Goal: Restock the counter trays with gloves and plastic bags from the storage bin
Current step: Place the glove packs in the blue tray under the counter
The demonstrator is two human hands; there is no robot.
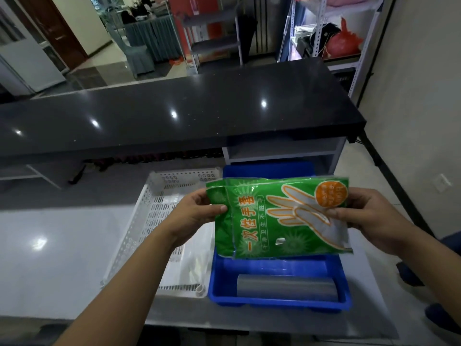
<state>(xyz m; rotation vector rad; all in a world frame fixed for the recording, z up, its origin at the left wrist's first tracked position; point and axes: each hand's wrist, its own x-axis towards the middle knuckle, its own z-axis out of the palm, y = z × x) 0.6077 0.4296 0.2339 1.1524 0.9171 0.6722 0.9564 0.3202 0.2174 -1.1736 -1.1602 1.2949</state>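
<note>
Both hands hold up a stack of green glove packets (277, 218), printed with white hand shapes and an orange round label, above the blue bin (219, 290). My left hand (197, 211) pinches the stack's left edge and my right hand (366, 216) grips its right edge. At least two packets overlap. A grey roll of plastic bags (287, 287) lies flat in the near part of the blue bin. Left of the bin stands a white perforated tray (139, 226) with clear plastic lying in its bottom.
Bin and tray rest on a pale grey worktop (62, 258). A raised black counter (174, 116) runs across behind them. A wall (424, 121) is close on the right, with metal shelving (324, 33) beyond the counter.
</note>
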